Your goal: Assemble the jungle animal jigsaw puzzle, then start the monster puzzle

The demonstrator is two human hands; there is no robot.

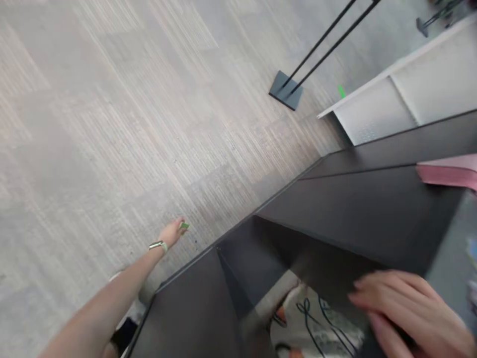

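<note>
Low over the floor, my left hand (172, 232) is closed on a small green piece (184, 226), flat-looking and too small to name. A watch with a pale band (158, 245) circles that wrist. At the lower right, my right hand (413, 308), slightly blurred, lies over the upper edge of a dark cabinet (320, 214), fingers together and thumb beneath them. The cabinet has an open compartment between its dark panels. Inside or behind that opening, a pale printed fabric with dark cord-like lines (313, 318) shows in part.
Striped grey carpet (149, 124) spreads left of the cabinet. A dark square base plate (286, 90) with two thin poles stands on it. A white panelled unit (391, 94) adjoins the cabinet, near a green strip (341, 91) on the floor. Something pink (447, 173) overhangs the cabinet's edge.
</note>
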